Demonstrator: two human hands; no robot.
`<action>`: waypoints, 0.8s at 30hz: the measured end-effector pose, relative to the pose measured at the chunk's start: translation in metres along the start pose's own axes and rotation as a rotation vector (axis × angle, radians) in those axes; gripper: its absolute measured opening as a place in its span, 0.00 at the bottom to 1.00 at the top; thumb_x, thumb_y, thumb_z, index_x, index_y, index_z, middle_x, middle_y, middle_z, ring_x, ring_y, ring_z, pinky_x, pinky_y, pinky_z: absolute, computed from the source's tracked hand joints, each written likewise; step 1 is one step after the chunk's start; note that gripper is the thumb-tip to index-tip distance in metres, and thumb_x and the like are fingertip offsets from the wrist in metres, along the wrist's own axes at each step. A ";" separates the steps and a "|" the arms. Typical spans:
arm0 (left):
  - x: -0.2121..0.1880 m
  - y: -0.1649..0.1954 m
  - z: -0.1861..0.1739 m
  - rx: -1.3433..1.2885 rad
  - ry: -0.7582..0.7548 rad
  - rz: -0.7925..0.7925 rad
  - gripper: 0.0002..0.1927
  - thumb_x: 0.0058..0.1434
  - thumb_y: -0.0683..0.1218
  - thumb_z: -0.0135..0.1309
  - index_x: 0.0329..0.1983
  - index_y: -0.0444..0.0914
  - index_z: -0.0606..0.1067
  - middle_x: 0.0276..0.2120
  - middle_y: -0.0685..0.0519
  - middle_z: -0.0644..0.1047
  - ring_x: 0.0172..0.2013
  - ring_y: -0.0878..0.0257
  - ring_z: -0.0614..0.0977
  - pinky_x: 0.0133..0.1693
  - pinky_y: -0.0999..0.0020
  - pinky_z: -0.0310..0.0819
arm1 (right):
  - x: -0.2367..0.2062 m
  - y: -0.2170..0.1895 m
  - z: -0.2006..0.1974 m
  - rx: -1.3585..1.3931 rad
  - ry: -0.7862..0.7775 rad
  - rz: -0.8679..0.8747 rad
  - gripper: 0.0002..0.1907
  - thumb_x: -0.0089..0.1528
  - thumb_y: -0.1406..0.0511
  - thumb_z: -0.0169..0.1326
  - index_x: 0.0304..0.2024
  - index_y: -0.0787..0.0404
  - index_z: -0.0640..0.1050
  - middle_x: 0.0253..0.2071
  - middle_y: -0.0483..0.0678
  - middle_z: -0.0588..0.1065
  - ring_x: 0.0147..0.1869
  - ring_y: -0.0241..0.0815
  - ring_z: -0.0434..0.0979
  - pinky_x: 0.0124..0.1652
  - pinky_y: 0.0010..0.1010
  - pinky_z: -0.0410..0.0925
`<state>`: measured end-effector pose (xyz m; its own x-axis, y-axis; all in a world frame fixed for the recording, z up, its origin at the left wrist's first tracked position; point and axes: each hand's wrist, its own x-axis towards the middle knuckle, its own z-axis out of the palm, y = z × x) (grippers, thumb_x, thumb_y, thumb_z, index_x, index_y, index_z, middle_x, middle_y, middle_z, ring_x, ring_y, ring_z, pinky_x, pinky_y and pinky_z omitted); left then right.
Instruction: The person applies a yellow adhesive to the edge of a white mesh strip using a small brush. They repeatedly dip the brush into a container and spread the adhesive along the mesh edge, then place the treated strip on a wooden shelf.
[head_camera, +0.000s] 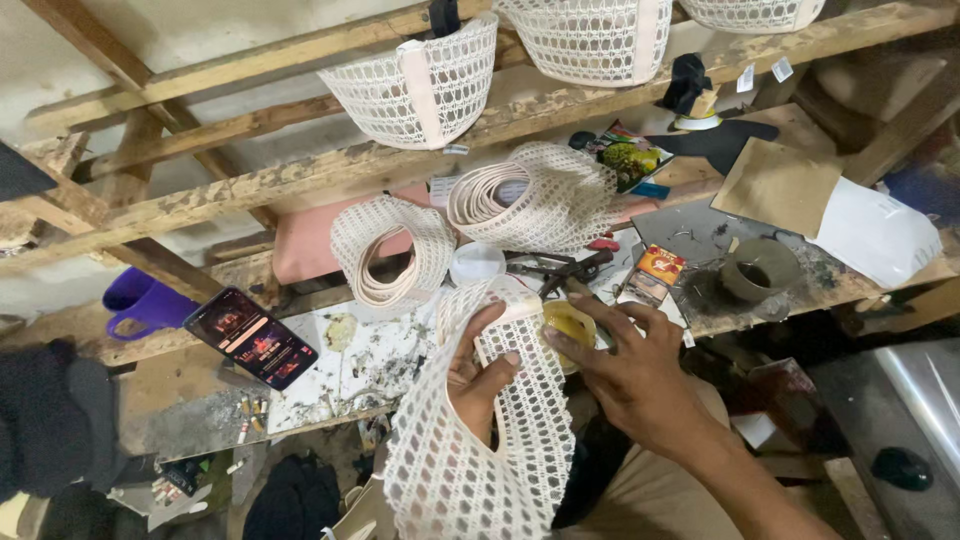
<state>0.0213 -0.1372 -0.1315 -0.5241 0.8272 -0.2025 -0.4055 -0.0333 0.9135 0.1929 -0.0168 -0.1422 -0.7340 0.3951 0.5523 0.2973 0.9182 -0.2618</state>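
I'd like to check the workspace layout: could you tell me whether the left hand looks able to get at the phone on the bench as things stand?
Probably not right away: the left hand is gripping the white mesh piece. The phone lies face up to its left on the bench, with nothing standing between them, so once it lets go the way looks free.

Rough wooden shelf beams (300, 170) against a pale wall (200, 30), cluttered stained workbench (200, 400), dim floor below.

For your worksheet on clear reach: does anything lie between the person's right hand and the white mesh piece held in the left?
Nothing visible does. The right hand already rests its fingertips on the white mesh piece, which the left hand grips from inside.
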 end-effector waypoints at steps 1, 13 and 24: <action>-0.001 0.000 0.000 0.018 0.033 -0.025 0.33 0.56 0.35 0.54 0.68 0.37 0.68 0.55 0.40 0.78 0.52 0.57 0.80 0.54 0.63 0.72 | 0.001 -0.002 0.000 -0.032 0.036 0.009 0.30 0.52 0.68 0.60 0.58 0.41 0.79 0.67 0.42 0.68 0.61 0.52 0.62 0.57 0.44 0.54; -0.002 -0.003 -0.009 0.071 -0.015 0.166 0.29 0.57 0.35 0.58 0.64 0.34 0.70 0.58 0.47 0.76 0.57 0.61 0.77 0.57 0.64 0.73 | -0.004 0.000 0.004 0.010 0.179 -0.080 0.27 0.53 0.73 0.58 0.51 0.41 0.80 0.65 0.39 0.71 0.60 0.49 0.65 0.59 0.41 0.55; 0.012 -0.018 -0.002 -0.011 0.050 0.252 0.26 0.56 0.33 0.60 0.60 0.33 0.74 0.48 0.50 0.81 0.46 0.64 0.82 0.48 0.68 0.77 | -0.004 0.000 0.010 -0.101 0.128 -0.076 0.32 0.49 0.74 0.57 0.56 0.44 0.81 0.64 0.43 0.71 0.58 0.51 0.65 0.57 0.44 0.54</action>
<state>0.0210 -0.1281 -0.1515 -0.6460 0.7632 0.0138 -0.2650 -0.2412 0.9336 0.1897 -0.0188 -0.1523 -0.6749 0.3190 0.6654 0.3085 0.9411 -0.1383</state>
